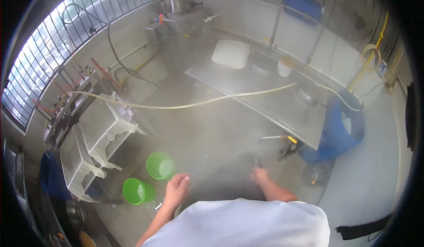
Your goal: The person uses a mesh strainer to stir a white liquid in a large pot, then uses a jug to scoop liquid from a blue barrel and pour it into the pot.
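Observation:
Steam hangs over a broad dark vessel or surface (221,178) in front of my body, so its contents are blurred. My left hand (177,188) is at its left side with the fingers curled together. Whatever they may hold is too small to make out. On the right side, my right hand (260,176) is closed round a dark, narrow handle (256,161) that points away from me. The far end of that handle fades into the steam. A white garment (247,225) covers my front and hides the near part of the vessel.
Two green buckets (160,165) stand left on the wet floor. Beyond them are white cloth-lined box frames (108,132). A pale hose (176,106) crosses towards a metal table (265,94), which bears a white block (230,53). Right of it is a blue barrel (342,123).

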Tool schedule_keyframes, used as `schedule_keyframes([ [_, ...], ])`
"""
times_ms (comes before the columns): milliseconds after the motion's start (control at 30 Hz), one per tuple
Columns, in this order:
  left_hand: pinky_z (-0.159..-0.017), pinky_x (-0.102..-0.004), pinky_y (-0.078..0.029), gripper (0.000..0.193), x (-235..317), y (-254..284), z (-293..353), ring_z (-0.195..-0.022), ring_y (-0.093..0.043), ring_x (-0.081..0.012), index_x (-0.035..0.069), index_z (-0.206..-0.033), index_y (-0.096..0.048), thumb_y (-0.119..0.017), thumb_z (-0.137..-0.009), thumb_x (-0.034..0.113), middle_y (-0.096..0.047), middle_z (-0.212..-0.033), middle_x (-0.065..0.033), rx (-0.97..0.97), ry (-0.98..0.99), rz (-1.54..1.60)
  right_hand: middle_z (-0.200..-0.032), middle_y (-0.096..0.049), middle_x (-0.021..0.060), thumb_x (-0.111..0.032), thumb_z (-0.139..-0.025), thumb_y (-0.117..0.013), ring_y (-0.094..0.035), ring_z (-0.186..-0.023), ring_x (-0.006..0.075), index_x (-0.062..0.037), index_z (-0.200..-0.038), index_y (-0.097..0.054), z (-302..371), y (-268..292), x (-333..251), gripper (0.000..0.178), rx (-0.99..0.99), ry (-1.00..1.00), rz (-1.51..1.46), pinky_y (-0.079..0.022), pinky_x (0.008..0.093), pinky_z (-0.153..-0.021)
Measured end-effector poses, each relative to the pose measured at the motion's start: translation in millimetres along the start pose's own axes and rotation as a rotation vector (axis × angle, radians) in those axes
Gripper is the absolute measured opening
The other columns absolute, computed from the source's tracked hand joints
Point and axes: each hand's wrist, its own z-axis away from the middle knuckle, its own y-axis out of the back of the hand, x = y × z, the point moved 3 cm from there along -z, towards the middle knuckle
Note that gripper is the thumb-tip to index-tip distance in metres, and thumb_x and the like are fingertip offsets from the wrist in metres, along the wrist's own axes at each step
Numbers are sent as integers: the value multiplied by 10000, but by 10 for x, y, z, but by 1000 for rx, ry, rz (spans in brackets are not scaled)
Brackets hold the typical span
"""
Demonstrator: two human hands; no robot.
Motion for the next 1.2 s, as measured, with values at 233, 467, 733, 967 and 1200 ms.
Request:
schedule_keyframes([
  [233,-653,-299,-486,325,196,-897,622,-692,-576,-122,3,-1060,-688,-613,-963,303,-654,-801,-71,-166,-22,-207,-884,-602,137,-178,-847,-719,-643,-731,280,-13,-1096,-599,166,101,316,322,100,-552,-819,-548,404,-532],
  [467,-640,-301,-462,311,241,-871,924,-674,-542,-126,1,-977,-698,-622,-965,302,-627,-731,-64,-103,-13,-253,-909,-574,108,-162,-868,-710,-631,-732,268,-20,-1066,-596,154,146,519,269,74,-511,-857,-570,406,-548],
  [733,-559,-265,-428,272,252,-392,1080,-606,-499,-75,3,-908,-678,-627,-965,263,-618,-735,-4,17,-127,-180,-886,-578,107,-167,-904,-677,-631,-748,265,-26,-1008,-610,161,45,573,187,3,-461,-931,-581,401,-571],
  [967,-619,-279,-445,268,206,-221,1149,-669,-514,-95,-12,-915,-675,-640,-967,249,-595,-708,-2,-69,-87,-162,-919,-569,100,-110,-896,-666,-634,-755,247,4,-987,-594,140,114,565,163,43,-182,-697,-585,348,-569],
  [1200,-619,-271,-439,281,28,-199,1193,-673,-517,-90,-27,-943,-678,-629,-978,248,-602,-723,-8,-61,-66,-97,-719,-575,54,-128,-888,-664,-625,-586,178,-25,-907,-590,517,203,10,128,-15,-431,-962,-552,307,-479],
])
